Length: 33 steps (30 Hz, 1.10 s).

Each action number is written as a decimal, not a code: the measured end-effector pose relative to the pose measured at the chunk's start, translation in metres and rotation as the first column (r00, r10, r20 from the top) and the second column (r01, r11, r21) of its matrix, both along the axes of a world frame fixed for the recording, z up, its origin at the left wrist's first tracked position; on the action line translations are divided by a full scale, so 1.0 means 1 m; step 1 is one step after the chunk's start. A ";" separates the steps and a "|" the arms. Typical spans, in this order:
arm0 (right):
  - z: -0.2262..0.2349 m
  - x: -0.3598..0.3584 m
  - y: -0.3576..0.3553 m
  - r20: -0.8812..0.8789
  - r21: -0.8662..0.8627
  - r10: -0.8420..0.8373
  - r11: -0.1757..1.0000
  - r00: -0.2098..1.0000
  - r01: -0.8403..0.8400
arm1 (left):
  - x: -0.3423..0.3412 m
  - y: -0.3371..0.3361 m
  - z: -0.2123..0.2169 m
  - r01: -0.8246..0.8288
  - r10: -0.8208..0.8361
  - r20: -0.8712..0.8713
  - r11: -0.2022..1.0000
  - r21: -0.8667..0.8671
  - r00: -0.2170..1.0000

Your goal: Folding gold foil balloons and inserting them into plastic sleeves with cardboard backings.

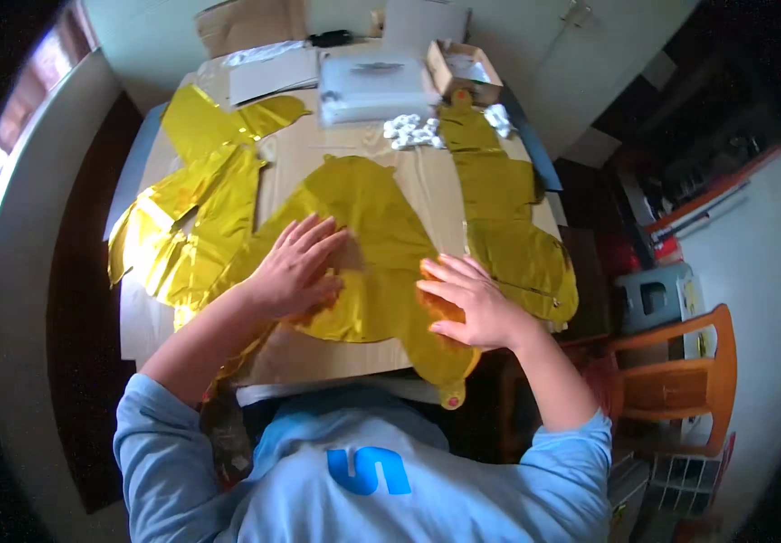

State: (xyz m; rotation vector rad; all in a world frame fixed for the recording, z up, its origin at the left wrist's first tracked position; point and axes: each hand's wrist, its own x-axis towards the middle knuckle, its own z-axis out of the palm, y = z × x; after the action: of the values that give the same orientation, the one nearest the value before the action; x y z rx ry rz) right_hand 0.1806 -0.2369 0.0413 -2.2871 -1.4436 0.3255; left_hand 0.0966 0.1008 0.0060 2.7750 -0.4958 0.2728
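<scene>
At the left of the worktop [354,357] we see a crumpled gold foil balloon [193,213] lying apart from our hands. Our left hand [295,267] presses flat, fingers spread and gripping nothing, on the middle gold foil balloon [368,226], which lies deflated at the worktop's near edge. Our right hand [467,303] rests flat on its lower part, likewise with no grip. We judge this a smoothing step; next calls for steady outward strokes. Another gold balloon [499,204] lies right.

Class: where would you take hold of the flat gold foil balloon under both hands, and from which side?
Grip the gold foil balloon at its narrow tail, which overhangs the table's near edge. Come from the person's side, pinching above and below; elsewhere it lies flat on the table.
</scene>
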 end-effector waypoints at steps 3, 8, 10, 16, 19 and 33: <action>0.002 0.032 0.002 -0.189 0.165 -0.153 0.969 0.970 0.185 | 0.003 -0.003 -0.006 -0.077 0.082 -0.124 0.996 0.046 0.989; -0.015 0.166 0.018 -0.093 0.341 -0.592 0.737 0.801 0.584 | -0.004 -0.035 -0.011 -0.210 0.208 -0.163 0.978 0.001 0.964; -0.027 0.216 0.025 -0.030 0.328 -0.718 0.650 0.695 0.686 | 0.001 -0.044 -0.007 -0.194 0.192 -0.165 0.981 0.000 0.968; -0.040 0.235 0.044 0.125 0.072 -0.825 0.562 0.552 0.824 | 0.010 -0.034 -0.001 -0.109 0.098 -0.110 0.989 -0.102 0.989; -0.044 0.241 0.042 0.020 0.064 -0.833 0.553 0.553 0.831 | 0.035 -0.029 0.001 -0.031 0.006 -0.110 0.973 -0.229 0.994; -0.063 0.239 0.031 -0.161 0.657 -0.604 0.524 0.781 0.541 | 0.255 -0.139 -0.005 0.028 -0.012 -0.093 0.985 0.171 0.996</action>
State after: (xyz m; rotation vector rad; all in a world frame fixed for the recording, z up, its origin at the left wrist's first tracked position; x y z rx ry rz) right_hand 0.4199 -0.2060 -0.0212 -1.9818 -0.5665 -0.4579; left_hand 0.3520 -0.0383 0.0009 2.9314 -0.5483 0.1018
